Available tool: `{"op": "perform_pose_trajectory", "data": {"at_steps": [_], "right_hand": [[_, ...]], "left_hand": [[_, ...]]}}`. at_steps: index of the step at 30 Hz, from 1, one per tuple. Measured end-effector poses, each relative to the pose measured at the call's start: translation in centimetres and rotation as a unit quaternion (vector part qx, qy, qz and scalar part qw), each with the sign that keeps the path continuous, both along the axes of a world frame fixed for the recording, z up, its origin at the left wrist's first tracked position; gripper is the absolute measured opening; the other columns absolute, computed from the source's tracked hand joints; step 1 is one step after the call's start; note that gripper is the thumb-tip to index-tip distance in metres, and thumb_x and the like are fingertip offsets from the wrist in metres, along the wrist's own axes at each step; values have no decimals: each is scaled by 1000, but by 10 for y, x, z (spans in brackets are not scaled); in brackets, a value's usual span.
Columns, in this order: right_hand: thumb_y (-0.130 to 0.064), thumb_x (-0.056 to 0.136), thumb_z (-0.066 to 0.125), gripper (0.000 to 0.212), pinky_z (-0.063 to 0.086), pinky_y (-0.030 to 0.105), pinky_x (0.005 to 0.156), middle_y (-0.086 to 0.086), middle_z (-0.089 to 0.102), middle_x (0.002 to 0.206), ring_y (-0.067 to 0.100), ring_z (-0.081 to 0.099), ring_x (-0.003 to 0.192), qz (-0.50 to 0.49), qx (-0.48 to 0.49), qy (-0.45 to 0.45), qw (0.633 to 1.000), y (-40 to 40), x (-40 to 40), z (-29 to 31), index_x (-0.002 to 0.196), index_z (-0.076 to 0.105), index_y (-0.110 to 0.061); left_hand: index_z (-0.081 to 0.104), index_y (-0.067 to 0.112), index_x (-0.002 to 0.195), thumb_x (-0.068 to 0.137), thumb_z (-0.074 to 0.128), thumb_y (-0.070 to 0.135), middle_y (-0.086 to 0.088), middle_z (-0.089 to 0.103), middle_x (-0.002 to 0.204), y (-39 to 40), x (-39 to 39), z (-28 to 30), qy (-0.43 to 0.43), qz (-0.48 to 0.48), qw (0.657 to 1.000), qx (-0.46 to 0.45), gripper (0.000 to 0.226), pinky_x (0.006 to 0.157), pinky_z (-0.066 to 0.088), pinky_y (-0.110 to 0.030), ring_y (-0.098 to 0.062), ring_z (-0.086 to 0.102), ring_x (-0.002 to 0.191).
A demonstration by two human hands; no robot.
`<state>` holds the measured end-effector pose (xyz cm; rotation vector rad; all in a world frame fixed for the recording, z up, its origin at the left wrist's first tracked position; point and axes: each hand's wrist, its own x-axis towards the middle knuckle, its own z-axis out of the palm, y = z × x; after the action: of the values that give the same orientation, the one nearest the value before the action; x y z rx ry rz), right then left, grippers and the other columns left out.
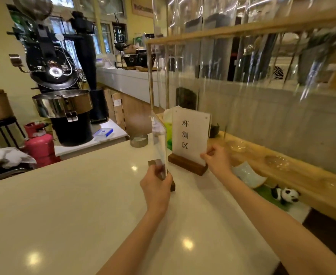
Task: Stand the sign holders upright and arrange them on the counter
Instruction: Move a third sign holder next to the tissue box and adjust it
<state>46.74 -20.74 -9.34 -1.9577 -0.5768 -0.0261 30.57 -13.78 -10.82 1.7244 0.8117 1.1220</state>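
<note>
Two sign holders stand upright on the white counter (73,205). The nearer sign holder (159,143) is a clear acrylic sheet seen almost edge-on, set in a dark wooden base. My left hand (156,188) grips its lower edge, covering most of the base. The farther sign holder (191,135) carries a white sheet with three black characters and sits in a brown wooden base (188,165). My right hand (216,158) pinches its lower right corner.
A wooden ledge (294,175) under a clear screen borders the counter on the right. A pale dish (248,174) and a toy panda (286,195) lie there. A round metal tin (139,140) sits at the far edge. A coffee roaster (62,80) and pink gas cylinder (41,145) stand left.
</note>
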Motion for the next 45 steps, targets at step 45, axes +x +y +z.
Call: {"op": "perform_pose_trajectory", "data": {"at_steps": [45], "right_hand": [[-4,82,57,16,51,29,66,13,64,89,21,60,79,-4,-112,25,993,-26,75,29,98,61,1]], "left_hand": [[52,12,120,74,67,17,-10,56,121,-26,129,-8,15,-96,995,-29,49,87,55,-41,-20,57,106]]}}
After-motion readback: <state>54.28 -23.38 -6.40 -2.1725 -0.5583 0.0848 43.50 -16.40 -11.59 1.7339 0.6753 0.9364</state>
